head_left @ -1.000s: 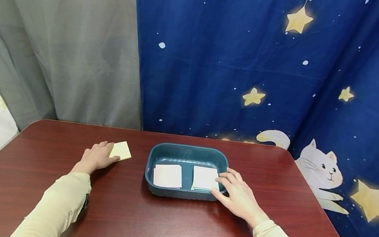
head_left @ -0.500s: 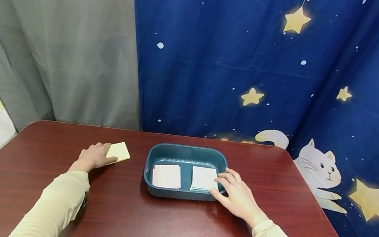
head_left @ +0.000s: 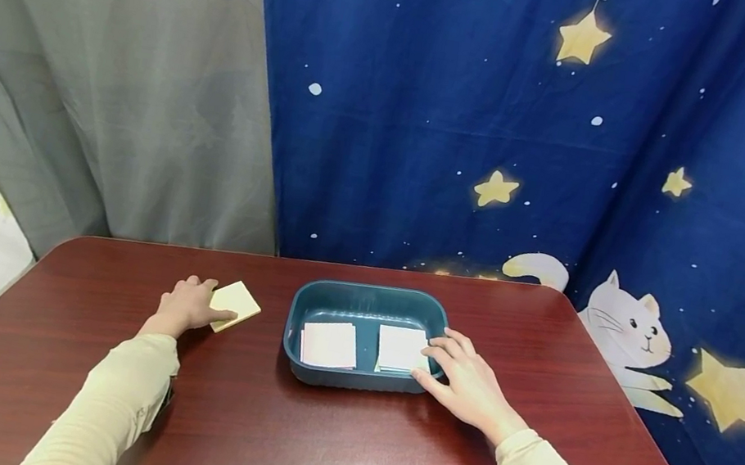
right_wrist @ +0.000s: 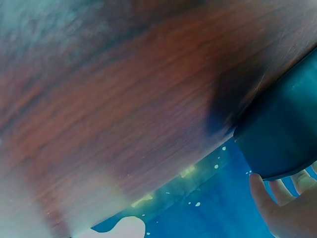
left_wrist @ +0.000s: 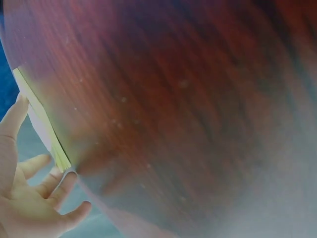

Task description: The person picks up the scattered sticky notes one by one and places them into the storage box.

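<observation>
A pad of pale yellow sticky notes [head_left: 236,303] lies on the left of the table. My left hand [head_left: 186,306] holds it, the thumb at its near side and the fingers at its left edge. In the left wrist view the pad [left_wrist: 42,121] appears edge-on between thumb and fingers. At the centre stands a dark teal plastic tray [head_left: 357,381] with two stacks of square note paper, a left stack [head_left: 330,344] and a right stack [head_left: 400,348]. My right hand [head_left: 471,387] rests over the tray's right rim, its relaxed fingertips beside the right stack.
The reddish-brown wooden table [head_left: 304,453] ends at a rounded back edge. Behind it hang a grey curtain [head_left: 160,79] and a blue starry curtain [head_left: 439,111] with a white cat print [head_left: 628,332] at the right. Bare tabletop separates the pad from the tray.
My left hand has turned the yellow pad slightly anticlockwise, and its lower corner now shows more beyond the thumb. The right hand and the tray stay where they were.
</observation>
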